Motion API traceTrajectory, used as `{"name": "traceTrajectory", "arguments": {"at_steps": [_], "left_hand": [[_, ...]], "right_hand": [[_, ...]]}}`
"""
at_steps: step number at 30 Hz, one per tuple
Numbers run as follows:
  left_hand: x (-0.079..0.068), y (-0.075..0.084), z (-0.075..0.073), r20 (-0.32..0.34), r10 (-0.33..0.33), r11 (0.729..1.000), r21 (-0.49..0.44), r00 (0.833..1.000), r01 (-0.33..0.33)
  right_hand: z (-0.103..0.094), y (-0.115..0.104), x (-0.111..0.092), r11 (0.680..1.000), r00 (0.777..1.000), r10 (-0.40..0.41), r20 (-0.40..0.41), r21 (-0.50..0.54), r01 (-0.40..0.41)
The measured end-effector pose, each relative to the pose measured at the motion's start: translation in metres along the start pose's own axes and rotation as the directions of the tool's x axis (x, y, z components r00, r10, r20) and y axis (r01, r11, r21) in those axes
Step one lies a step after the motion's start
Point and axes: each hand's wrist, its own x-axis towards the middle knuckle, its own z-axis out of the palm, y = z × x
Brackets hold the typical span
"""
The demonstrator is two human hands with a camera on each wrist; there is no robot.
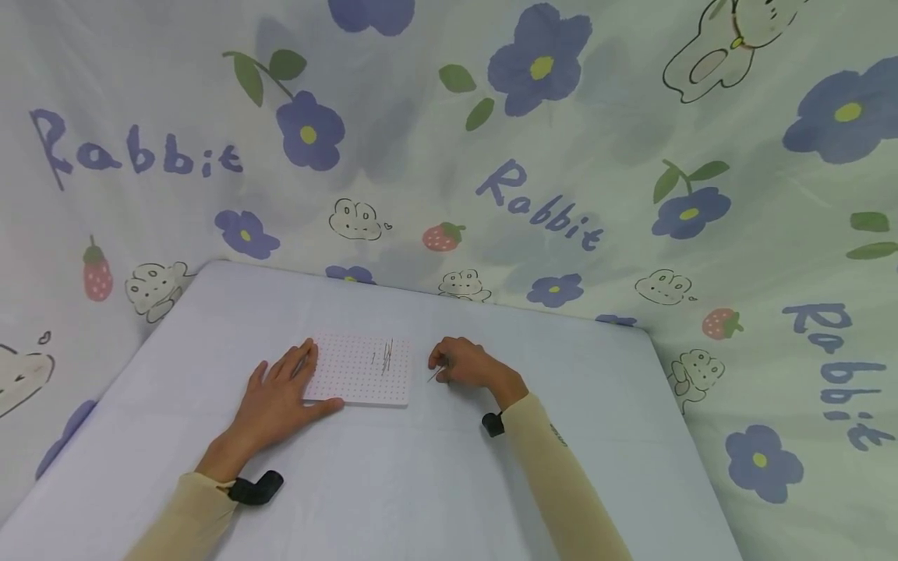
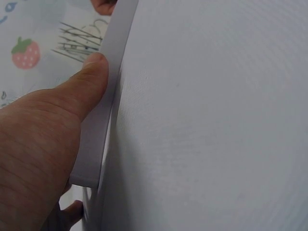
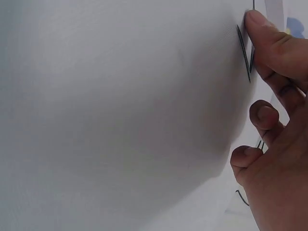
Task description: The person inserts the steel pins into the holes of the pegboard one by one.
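A white board [image 1: 344,372] covered in a grid of small dots lies flat on the table. Several thin dark metal pins [image 1: 387,356] stand up from its right part; the left wrist view shows those pins [image 2: 79,43] beyond the board's edge. My left hand [image 1: 279,393] rests at the board's left side, fingers along that edge and thumb [image 2: 94,79] extended against the near edge. Just right of the board, above the table, my right hand [image 1: 466,365] pinches a thin dark pin [image 1: 436,375] between thumb and fingers. The other fingers [image 3: 264,115] are curled and partly hide it.
A white cloth covers the table [image 1: 393,483]. Behind and beside it hangs a curtain [image 1: 393,179] printed with flowers, rabbits and strawberries. Black wrist cameras [image 1: 256,488] sit on both forearms.
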Motion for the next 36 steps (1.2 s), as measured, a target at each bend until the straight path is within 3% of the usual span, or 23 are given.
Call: {"name": "traceTrajectory", "arguments": {"at_steps": [14,36], "left_hand": [[0.001,0.002,-0.001,0.001,0.001,1.000,-0.004,1.000,-0.001],[0.000,-0.001,0.005,-0.029,0.004,1.000,0.001,1.000,-0.004]], "right_hand": [[0.001,0.004,-0.005,0.999,0.997,-0.028,-0.077,-0.028,0.025],[0.009,0.003,-0.011,0.986,0.991,-0.054,-0.119,-0.165,0.034]]}}
